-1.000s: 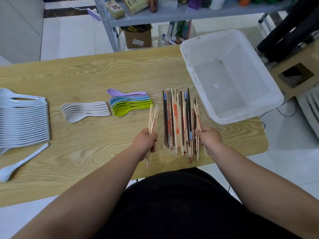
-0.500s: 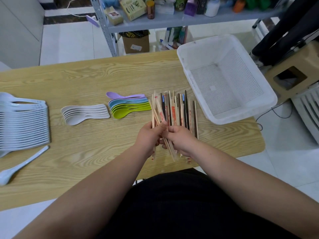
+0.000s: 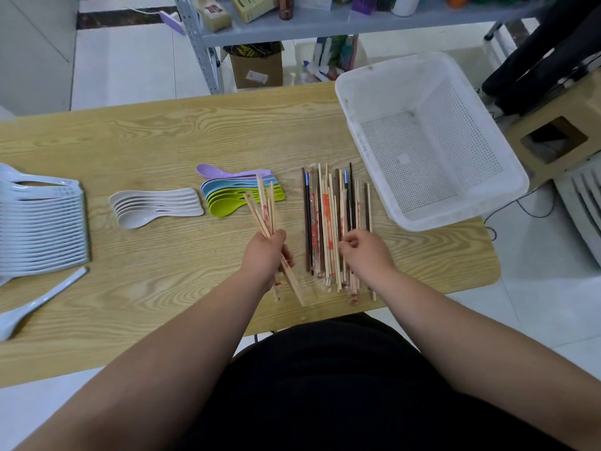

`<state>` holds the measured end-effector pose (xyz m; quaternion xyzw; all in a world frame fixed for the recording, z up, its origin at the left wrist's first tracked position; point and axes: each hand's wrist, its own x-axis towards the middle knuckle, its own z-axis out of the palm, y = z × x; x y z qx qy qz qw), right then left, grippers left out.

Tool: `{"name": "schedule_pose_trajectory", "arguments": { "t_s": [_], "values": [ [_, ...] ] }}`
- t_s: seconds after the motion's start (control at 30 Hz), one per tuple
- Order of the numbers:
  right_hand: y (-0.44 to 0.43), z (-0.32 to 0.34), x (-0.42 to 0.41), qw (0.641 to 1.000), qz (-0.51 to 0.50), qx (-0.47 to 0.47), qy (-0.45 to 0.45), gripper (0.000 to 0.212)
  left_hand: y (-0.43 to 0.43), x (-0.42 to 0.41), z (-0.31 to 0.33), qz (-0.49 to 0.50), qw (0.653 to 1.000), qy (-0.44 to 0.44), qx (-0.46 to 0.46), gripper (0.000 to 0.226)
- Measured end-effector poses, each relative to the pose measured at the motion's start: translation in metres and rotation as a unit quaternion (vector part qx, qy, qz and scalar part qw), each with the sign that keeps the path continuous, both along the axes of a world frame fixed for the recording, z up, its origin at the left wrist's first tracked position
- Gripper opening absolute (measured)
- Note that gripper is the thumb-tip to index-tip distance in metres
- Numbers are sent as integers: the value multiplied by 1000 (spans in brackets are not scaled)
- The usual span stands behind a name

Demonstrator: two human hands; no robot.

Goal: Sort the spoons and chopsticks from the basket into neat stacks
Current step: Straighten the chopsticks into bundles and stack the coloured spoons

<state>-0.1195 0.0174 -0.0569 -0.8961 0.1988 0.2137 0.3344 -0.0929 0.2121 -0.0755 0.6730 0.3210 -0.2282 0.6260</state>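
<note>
My left grip (image 3: 263, 255) is clasping a chopstick bundle (image 3: 264, 209) while my right grip (image 3: 369, 253) is curling over the pile (image 3: 325, 206), whether pinching one I cannot tell.

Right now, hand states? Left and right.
Left hand: grips a bundle of light chopsticks.
Right hand: fingers curled at the chopstick pile; cannot tell whether it pinches one.

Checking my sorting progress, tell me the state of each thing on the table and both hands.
basket, empty, upright.
left hand, grips a chopstick bundle.
right hand, fingers curled over the chopstick pile; grip unclear.
chopstick pile, mixed, unsorted, lying flat.
coloured spoons, nested.
beige spoons, nested.
white spoons, lined in a row.
loose white spoon, lying apart.
</note>
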Motion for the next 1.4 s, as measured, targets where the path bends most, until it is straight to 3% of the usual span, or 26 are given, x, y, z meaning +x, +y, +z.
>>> {"name": "schedule_pose_trajectory", "arguments": {
  "t_s": [0.13, 0.3, 0.53, 0.67, 0.8, 0.9, 1.17, 1.4],
  "values": [
    [-53, -29, -7, 994, -65, -84, 6, 36, 4, -3, -2, 13, 999, 10, -28, 14],
    [-51, -42, -3, 997, -2, -72, 14, 32, 2, -3, -8, -2, 999, 6, -40, 15],
    [-40, -41, 20, 997, -9, -73, 9, 29, -1, -3, -10, -16, 999, 12, -42, 15],
    [-38, -35, 29, 992, 12, -117, 45, 38, 0, -4, -12, -17, 999, 20, -38, 15],
    [-34, -32, 36, 975, 65, -194, 88, 23, 0, -4, -12, -18, 999, 26, -35, 14],
    [-32, -31, 39, 966, 81, -227, 98, 24, -2, -3, -11, -21, 999, 22, -39, 12],
    [-31, -33, 44, 956, 71, -242, 150, 9, -3, -5, -8, -35, 998, 20, -41, 11],
    [-28, -20, 33, 973, 14, -187, 137, 20, 4, -8, -5, -44, 998, 12, -36, 10]
  ]
}}
